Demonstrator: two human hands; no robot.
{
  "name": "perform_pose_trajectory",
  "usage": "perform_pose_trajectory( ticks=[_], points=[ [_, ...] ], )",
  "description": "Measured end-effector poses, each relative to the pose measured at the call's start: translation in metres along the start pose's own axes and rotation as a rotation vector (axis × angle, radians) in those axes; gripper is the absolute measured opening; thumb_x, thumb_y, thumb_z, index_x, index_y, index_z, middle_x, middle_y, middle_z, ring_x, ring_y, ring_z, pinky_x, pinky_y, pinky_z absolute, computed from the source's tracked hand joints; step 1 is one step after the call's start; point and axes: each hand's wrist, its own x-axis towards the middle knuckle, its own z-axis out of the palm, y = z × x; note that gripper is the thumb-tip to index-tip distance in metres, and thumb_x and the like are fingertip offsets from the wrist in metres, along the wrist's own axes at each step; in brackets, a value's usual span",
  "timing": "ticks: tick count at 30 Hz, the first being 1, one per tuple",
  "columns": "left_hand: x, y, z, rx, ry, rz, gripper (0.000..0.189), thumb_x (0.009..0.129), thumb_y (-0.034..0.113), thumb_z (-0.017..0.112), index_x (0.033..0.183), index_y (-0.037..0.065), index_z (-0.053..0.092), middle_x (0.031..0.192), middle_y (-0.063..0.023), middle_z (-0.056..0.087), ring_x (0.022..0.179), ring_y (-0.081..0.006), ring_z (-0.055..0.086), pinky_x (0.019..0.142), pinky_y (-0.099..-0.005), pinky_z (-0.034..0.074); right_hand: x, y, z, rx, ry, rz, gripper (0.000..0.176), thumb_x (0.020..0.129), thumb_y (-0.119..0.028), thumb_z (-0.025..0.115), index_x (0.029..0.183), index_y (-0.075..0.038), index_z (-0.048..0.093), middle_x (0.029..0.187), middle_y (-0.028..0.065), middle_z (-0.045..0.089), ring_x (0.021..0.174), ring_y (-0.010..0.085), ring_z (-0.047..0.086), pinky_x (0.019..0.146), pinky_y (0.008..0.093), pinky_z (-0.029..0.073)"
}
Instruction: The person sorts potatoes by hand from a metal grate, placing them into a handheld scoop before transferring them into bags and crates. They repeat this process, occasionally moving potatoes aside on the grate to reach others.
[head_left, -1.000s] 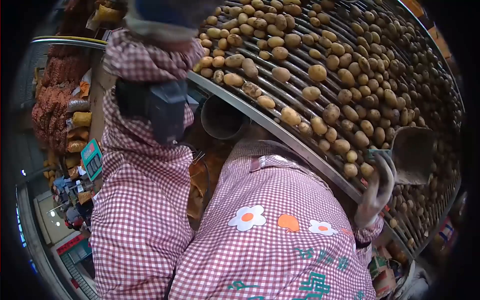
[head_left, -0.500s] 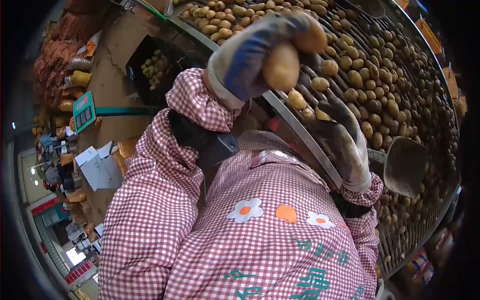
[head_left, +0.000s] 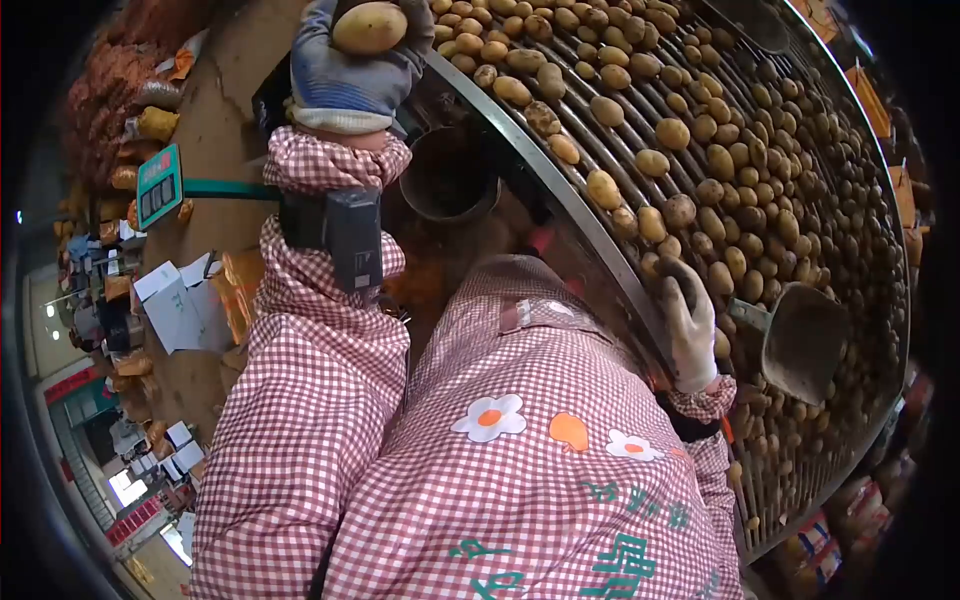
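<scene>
My left hand, in a grey-and-blue work glove, is raised at the top left, away from the rollers. Its fingers are wrapped round a potato; whether a second one is tucked behind cannot be seen. At the near edge of the metal roller table is my right hand, gloved in white with dirty, dark fingers. Those fingers are bent and spaced apart, close to a potato by the rim. I see nothing clearly gripped in them. Many loose potatoes cover the rollers.
A dark metal scoop lies among the potatoes, right of my right hand. Below the table's edge stands a round dark bucket. A green scale display on a pole, papers and filled sacks are at left.
My left hand has swung left off the rollers; two potatoes showed in it before, one shows now. The right hand's fingers have bent more, staying by the table's rim.
</scene>
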Motion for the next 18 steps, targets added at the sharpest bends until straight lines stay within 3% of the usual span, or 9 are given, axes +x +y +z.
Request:
perform_pose_trajectory(
  ticks=[1,2,3,4,6,8,10,16,18],
  points=[
    [-0.009,-0.002,-0.002,0.016,-0.023,-0.014,0.03,0.101,0.032,0.065,0.116,0.005,0.067,0.108,-0.0139,0.071,0.099,-0.0312,0.07,0.079,-0.0471,0.065,-0.005,0.007,0.001,-0.153,0.027,-0.074,0.032,0.1,-0.011,0.061,0.129,0.001,0.066,0.125,0.0173,0.068,0.117,0.0278,0.064,0.103,0.0346,0.047],
    [-0.013,-0.004,-0.007,0.03,-0.049,-0.031,0.031,0.101,0.033,0.065,0.116,0.005,0.067,0.107,-0.0142,0.072,0.098,-0.0313,0.07,0.078,-0.0473,0.065,-0.012,0.006,-0.001,-0.143,0.004,0.002,0.033,0.101,-0.011,0.06,0.132,0.001,0.064,0.125,0.013,0.069,0.118,0.0252,0.063,0.104,0.0347,0.047],
    [-0.013,-0.004,-0.016,-0.092,-0.285,-0.262,0.049,0.101,0.031,0.066,0.136,-0.002,0.054,0.128,-0.0217,0.064,0.119,-0.0344,0.063,0.093,-0.049,0.059,-0.013,0.004,-0.003,0.036,0.003,0.099,0.034,0.103,-0.014,0.059,0.133,0.001,0.063,0.125,0.0118,0.069,0.117,0.0236,0.064,0.104,0.0349,0.048],
    [0.001,-0.02,-0.023,-0.124,-0.226,-0.279,0.051,0.1,0.032,0.067,0.136,-0.002,0.055,0.128,-0.0204,0.063,0.116,-0.0349,0.062,0.093,-0.0498,0.057,-0.02,-0.001,-0.013,0.195,0.042,0.199,0.036,0.105,-0.017,0.058,0.135,0.001,0.062,0.126,0.0105,0.068,0.115,0.0219,0.064,0.103,0.0352,0.049],
    [-0.036,-0.036,-0.044,-0.145,-0.131,-0.515,0.049,0.1,0.036,0.066,0.135,0.002,0.059,0.129,-0.02,0.062,0.116,-0.0316,0.062,0.093,-0.0474,0.057,-0.012,0.025,-0.017,0.297,0.078,0.195,0.041,0.109,-0.027,0.053,0.136,0.002,0.06,0.126,0.0098,0.067,0.111,0.0193,0.065,0.1,0.0347,0.052],
    [-0.057,-0.066,-0.062,-0.133,-0.089,-0.637,0.048,0.105,0.038,0.06,0.138,0.004,0.058,0.131,-0.0195,0.063,0.115,-0.0293,0.063,0.093,-0.0466,0.057,0.002,-0.007,-0.034,0.678,0.149,0.287,0.046,0.11,-0.035,0.051,0.135,0.002,0.061,0.127,0.0126,0.066,0.11,0.021,0.066,0.098,0.0372,0.055],
    [-0.07,-0.089,-0.084,-0.018,-0.086,-0.699,0.048,0.107,0.039,0.055,0.14,0.005,0.056,0.142,-0.0186,0.061,0.114,-0.0301,0.066,0.093,-0.0479,0.059,0.027,-0.011,-0.054,0.974,0.14,0.156,0.05,0.11,-0.041,0.049,0.133,0.002,0.061,0.124,0.0134,0.068,0.109,0.0242,0.068,0.099,0.04,0.055],
    [-0.093,-0.137,-0.077,0.082,-0.099,-0.881,0.046,0.108,0.038,0.053,0.143,0.008,0.055,0.141,-0.0171,0.061,0.114,-0.0292,0.067,0.089,-0.0488,0.06,0.077,-0.036,-0.115,1.072,0.211,-0.006,0.062,0.108,-0.054,0.044,0.132,0.001,0.059,0.119,0.0173,0.07,0.106,0.0313,0.07,0.095,0.0496,0.057],
    [-0.101,-0.151,-0.059,0.224,0.003,-0.83,0.046,0.106,0.039,0.057,0.14,0.008,0.056,0.133,-0.0177,0.065,0.101,-0.0274,0.07,0.077,-0.0446,0.064,0.075,-0.04,-0.137,1.146,0.168,-0.072,0.057,0.109,-0.049,0.044,0.132,0.001,0.06,0.123,0.0181,0.069,0.11,0.0317,0.068,0.097,0.0467,0.057]
  ],
)
